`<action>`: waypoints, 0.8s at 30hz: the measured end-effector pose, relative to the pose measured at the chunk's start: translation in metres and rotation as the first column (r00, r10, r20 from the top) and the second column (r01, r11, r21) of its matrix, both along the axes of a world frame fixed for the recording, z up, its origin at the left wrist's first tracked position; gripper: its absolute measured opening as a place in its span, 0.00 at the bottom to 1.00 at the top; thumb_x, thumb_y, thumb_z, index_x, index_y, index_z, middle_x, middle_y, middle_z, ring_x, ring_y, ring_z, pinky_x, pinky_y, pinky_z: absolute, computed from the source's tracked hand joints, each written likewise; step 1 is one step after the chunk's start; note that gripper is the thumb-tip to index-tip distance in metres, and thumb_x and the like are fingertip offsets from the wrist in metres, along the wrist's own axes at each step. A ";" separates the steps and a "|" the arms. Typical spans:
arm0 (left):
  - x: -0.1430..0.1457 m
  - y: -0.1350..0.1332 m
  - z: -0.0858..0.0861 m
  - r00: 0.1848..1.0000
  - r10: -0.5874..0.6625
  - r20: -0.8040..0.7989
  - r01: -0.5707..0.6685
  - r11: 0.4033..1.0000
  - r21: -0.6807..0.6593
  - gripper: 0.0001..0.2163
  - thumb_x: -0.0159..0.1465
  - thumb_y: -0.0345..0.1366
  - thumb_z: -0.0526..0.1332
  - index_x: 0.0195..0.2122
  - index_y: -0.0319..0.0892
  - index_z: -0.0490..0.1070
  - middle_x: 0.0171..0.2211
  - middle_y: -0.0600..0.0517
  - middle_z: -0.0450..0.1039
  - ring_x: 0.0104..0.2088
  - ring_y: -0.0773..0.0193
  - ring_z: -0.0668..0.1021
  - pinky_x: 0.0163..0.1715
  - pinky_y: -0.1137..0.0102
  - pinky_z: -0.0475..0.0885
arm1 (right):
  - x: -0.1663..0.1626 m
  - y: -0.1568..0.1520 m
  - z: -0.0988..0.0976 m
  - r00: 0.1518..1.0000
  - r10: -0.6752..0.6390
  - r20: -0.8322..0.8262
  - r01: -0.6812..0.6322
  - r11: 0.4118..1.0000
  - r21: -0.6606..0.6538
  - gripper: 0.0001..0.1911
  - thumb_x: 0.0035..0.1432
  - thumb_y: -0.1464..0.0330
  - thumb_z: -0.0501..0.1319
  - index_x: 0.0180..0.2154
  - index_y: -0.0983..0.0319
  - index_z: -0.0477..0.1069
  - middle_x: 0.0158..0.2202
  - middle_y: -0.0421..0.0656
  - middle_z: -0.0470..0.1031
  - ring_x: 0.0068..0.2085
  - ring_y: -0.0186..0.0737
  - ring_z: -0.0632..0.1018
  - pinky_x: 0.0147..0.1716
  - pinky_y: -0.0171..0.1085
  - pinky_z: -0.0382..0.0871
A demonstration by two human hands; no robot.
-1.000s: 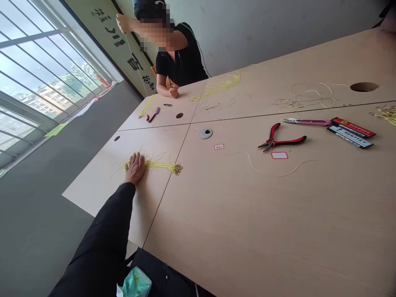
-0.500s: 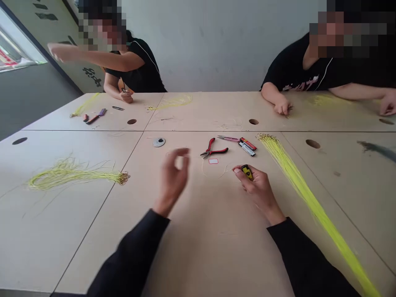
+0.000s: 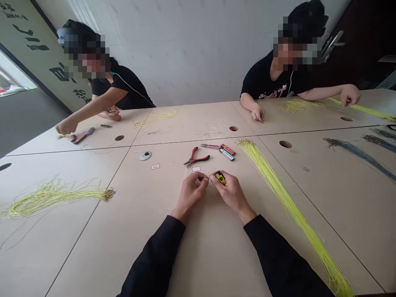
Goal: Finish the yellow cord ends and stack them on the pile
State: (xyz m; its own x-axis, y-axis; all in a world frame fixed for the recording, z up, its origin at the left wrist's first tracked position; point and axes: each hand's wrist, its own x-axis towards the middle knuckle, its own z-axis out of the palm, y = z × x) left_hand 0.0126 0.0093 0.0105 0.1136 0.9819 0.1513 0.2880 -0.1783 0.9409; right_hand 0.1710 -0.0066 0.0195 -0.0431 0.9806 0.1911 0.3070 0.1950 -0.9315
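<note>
Here comes the left hand [image 3: 192,190], meeting the right hand [image 3: 231,192]! Left fingertips pinch closed, grip contents unclear; right clasps a yellow-black object [image 3: 220,177]. Thread [image 3: 186,171] lies just beyond; apparently two-handed work now.

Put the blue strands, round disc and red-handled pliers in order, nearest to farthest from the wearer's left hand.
1. Red-handled pliers, just beyond the left hand
2. Round disc, off to the left
3. Blue strands, far right

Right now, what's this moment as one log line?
left hand: pinched closed | right hand: holding yellow-black object | red-handled pliers: open on table
</note>
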 end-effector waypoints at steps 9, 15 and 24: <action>0.002 -0.001 0.003 1.000 0.009 -0.001 -0.009 1.000 -0.015 0.08 0.63 0.41 0.61 0.32 0.43 0.74 0.33 0.50 0.77 0.34 0.61 0.76 0.36 0.68 0.69 | 0.000 0.000 0.002 0.993 -0.069 -0.094 0.066 0.997 -0.037 0.16 0.62 0.55 0.60 0.38 0.62 0.71 0.32 0.41 0.74 0.32 0.38 0.72 0.33 0.35 0.67; 0.003 -0.002 0.005 1.000 0.019 0.025 -0.018 1.000 -0.014 0.10 0.64 0.43 0.62 0.34 0.41 0.75 0.35 0.49 0.79 0.37 0.60 0.77 0.40 0.68 0.70 | 0.000 0.000 0.000 0.995 -0.040 -0.094 0.035 0.998 -0.047 0.14 0.60 0.58 0.62 0.38 0.62 0.73 0.32 0.41 0.76 0.33 0.38 0.74 0.34 0.34 0.67; 0.004 -0.005 0.006 0.999 0.009 -0.054 -0.003 0.995 0.102 0.06 0.64 0.37 0.61 0.33 0.42 0.75 0.34 0.50 0.78 0.36 0.62 0.77 0.39 0.68 0.69 | 0.001 0.000 -0.004 0.998 -0.048 -0.032 0.046 0.997 -0.056 0.13 0.59 0.58 0.63 0.36 0.62 0.73 0.29 0.40 0.73 0.31 0.37 0.71 0.32 0.34 0.65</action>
